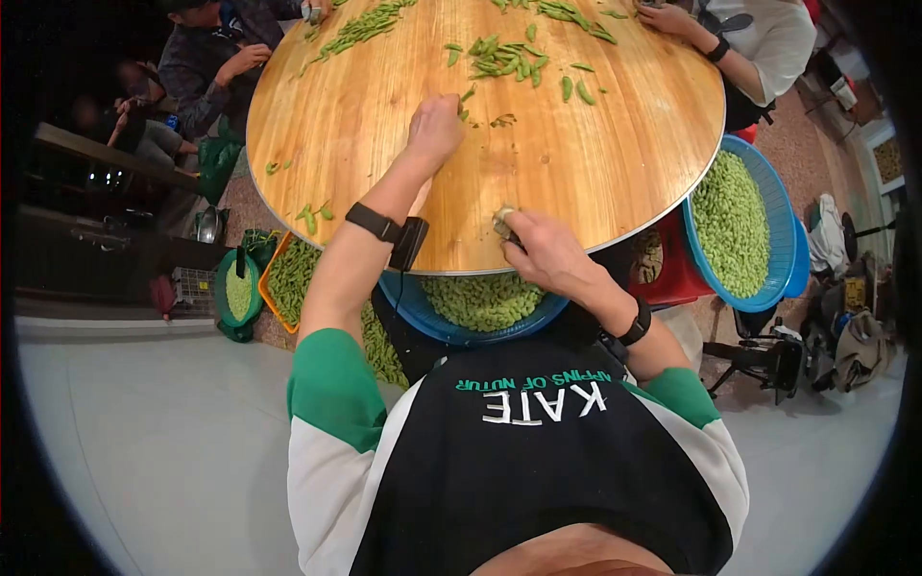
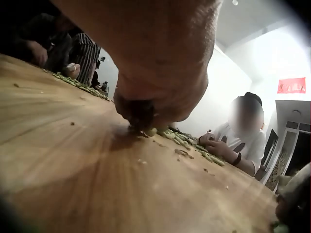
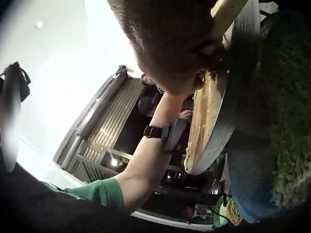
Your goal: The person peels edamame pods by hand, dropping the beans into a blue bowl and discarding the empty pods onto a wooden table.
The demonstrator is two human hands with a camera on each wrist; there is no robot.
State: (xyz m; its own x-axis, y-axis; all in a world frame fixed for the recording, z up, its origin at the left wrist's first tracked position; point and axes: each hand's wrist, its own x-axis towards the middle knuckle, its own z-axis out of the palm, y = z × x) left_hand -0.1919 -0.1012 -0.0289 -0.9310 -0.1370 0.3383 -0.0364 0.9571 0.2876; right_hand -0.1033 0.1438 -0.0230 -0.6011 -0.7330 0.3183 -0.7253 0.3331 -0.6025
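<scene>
My left hand (image 1: 437,132) reaches over the round wooden table (image 1: 336,173), fingers curled down at a few green soybean pods (image 1: 468,94). In the left wrist view the fingertips are low at the wood, with pale green pod ends (image 2: 151,131) showing beside them; the grip itself is mostly hidden. Near the table's front edge, my right hand (image 1: 549,252) has its fingers bent and pinches a small pale, greyish thing (image 1: 502,220); I cannot tell its kind. Directly below that edge stands a blue basin (image 1: 451,336) of shelled green beans (image 1: 485,300).
A heap of pods (image 1: 504,60) lies farther up the table, with more pods (image 1: 370,27) at upper left. Another blue basin (image 1: 747,149) of beans stands at right, an orange crate (image 1: 272,288) of pods at left. People sit across the table, one hand (image 1: 667,19) resting near its edge.
</scene>
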